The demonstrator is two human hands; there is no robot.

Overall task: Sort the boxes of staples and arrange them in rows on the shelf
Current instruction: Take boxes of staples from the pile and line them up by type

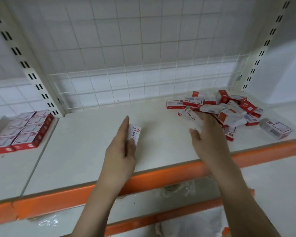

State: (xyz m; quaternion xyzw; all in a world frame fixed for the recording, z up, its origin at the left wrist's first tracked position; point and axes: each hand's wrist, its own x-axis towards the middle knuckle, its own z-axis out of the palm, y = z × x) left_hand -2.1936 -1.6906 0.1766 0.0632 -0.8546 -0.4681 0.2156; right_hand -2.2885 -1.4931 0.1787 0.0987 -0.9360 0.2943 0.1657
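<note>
Left hand: the left hand [122, 147] held one white staples box [133, 134] upright above the shelf [85, 151], fingers [125, 124] along its side.
Right hand: the right hand [207, 134] gripped another box [190, 118] at the near edge of the loose pile [229, 110].
Pile: red-and-white boxes lay jumbled at the shelf's right end.
Sorted rows: neat rows of boxes [22, 130] sat on the neighbouring shelf to the left.
Shelf edge: orange strip [143, 182] ran along the front.

There is one camera, worn on the person's head. It looks forward and down, close over the white metal shelf with the orange front edge [161, 177]. The white wire grid back wall [126, 57] fills twelve o'clock.
</note>
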